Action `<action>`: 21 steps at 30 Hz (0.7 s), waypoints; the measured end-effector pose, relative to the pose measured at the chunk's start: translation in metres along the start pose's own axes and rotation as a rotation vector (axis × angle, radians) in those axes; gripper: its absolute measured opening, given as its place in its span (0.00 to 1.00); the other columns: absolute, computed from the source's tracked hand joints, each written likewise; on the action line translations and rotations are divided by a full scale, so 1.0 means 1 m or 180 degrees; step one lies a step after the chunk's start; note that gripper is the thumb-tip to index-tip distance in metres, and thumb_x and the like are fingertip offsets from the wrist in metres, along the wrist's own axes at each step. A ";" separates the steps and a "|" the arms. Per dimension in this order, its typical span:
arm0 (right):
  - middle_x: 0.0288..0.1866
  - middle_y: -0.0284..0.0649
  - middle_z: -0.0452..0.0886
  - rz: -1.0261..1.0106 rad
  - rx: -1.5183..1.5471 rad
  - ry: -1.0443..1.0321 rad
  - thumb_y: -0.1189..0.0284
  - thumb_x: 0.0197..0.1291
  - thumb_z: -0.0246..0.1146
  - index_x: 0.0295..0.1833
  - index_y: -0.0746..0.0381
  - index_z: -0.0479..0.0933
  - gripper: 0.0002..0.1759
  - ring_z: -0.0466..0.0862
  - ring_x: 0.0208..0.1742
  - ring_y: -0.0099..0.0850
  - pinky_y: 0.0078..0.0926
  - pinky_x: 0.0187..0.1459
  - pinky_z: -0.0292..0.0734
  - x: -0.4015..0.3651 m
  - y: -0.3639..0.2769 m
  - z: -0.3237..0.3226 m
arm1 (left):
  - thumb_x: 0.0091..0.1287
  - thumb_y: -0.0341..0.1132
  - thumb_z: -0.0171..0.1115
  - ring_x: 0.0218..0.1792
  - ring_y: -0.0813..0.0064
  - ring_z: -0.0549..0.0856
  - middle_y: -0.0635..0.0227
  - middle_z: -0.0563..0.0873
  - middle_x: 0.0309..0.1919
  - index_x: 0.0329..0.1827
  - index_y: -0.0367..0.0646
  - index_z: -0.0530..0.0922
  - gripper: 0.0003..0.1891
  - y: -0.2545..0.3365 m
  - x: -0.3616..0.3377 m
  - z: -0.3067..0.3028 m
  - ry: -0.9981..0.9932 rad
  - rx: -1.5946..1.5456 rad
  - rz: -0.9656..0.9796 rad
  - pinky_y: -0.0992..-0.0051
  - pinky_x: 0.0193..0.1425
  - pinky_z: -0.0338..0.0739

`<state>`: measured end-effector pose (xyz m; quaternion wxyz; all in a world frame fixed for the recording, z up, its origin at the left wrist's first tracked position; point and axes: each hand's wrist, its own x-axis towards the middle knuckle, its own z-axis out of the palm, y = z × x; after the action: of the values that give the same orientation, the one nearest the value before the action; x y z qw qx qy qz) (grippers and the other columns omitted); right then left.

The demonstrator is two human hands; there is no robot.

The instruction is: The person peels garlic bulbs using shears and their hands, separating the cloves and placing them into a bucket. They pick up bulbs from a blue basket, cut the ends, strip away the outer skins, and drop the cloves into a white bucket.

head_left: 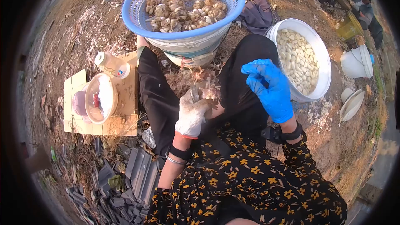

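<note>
My left hand (192, 116), in a soiled white knit glove, is closed around a garlic bulb (211, 93) with loose papery skin. A small greyish, blade-like piece (194, 94) shows at the thumb of that glove; what it is exactly I cannot tell. My right hand (271, 87), in a blue rubber glove, is raised over my right knee with bent fingers apart from the thumb and nothing visible between them. Just right of it stands a white bucket (326, 73) of peeled garlic cloves (298, 60). Garlic skins (189, 79) are heaped on the ground between my legs.
Ahead, a blue perforated basket (132, 14) of unpeeled garlic bulbs (177, 10) rests on a white bucket (191, 50). At left, cardboard (125, 118) bears a jar (109, 63) and a plastic tub (113, 100). A lidded pail (356, 63) and another person (368, 16) are at far right.
</note>
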<state>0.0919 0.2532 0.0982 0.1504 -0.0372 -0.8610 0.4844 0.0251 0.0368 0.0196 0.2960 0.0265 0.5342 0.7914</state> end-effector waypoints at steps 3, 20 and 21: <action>0.40 0.38 0.81 0.0093 -0.0038 -0.0512 0.73 0.55 0.72 0.50 0.59 0.78 0.17 0.84 0.34 0.34 0.30 0.37 0.80 -0.004 -0.015 0.047 | 0.59 0.20 0.63 0.28 0.84 0.82 0.71 0.85 0.34 0.47 0.36 0.79 0.13 0.008 -0.002 0.005 0.0319 0.0281 -0.0224 0.82 0.30 0.75; 0.42 0.40 0.83 0.0563 0.1240 -0.1113 0.72 0.62 0.69 0.56 0.61 0.82 0.16 0.83 0.43 0.27 0.29 0.48 0.79 0.002 0.040 0.091 | 0.57 0.22 0.66 0.24 0.78 0.82 0.65 0.85 0.25 0.42 0.34 0.80 0.10 0.012 0.002 -0.009 0.0226 0.0233 -0.0947 0.78 0.27 0.76; 0.41 0.40 0.84 0.0814 0.1541 -0.0989 0.72 0.62 0.69 0.55 0.62 0.83 0.16 0.83 0.42 0.26 0.28 0.47 0.79 0.000 0.042 0.096 | 0.58 0.23 0.66 0.22 0.81 0.80 0.65 0.85 0.26 0.42 0.35 0.80 0.09 0.003 0.005 -0.006 0.0534 0.0591 -0.0781 0.80 0.25 0.73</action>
<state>0.0603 0.1967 0.0159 -0.0407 -0.0339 -0.7217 0.6902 0.0172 0.0333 0.0181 0.3410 -0.0777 0.6271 0.6960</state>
